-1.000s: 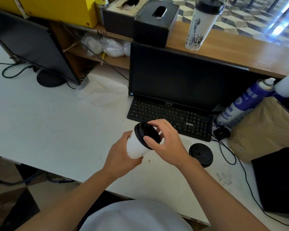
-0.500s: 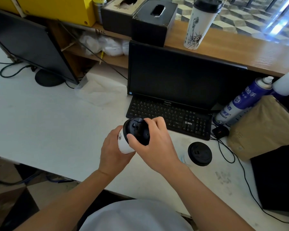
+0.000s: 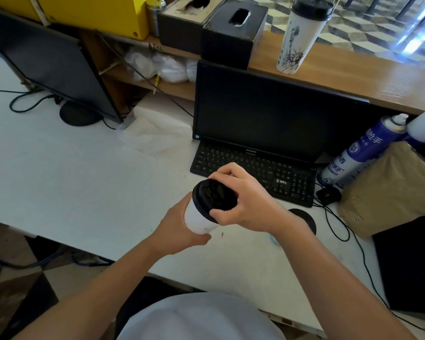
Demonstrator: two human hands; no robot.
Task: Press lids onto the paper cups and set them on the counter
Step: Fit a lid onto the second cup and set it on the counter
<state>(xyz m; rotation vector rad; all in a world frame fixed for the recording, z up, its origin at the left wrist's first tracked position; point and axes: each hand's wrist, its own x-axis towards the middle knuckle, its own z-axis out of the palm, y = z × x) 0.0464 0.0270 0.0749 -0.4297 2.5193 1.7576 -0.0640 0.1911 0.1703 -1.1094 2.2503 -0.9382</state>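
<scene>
Cup tilted upright since earlier; left hand [image 3: 179,231] grips white paper cup [image 3: 198,217], right hand [image 3: 243,202] fingers clamp round black plastic lid [image 3: 215,196].

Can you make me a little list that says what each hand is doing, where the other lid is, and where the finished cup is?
left hand: wrapped around the white paper cup, holding it tilted above the white desk
right hand: fingers around the black lid, pressing it onto the cup's rim
spare black lid: flat on the desk, partly hidden behind the right wrist
finished cup: tall printed cup with a black lid, upright on the wooden counter
lid fully snapped on: cannot tell
</scene>
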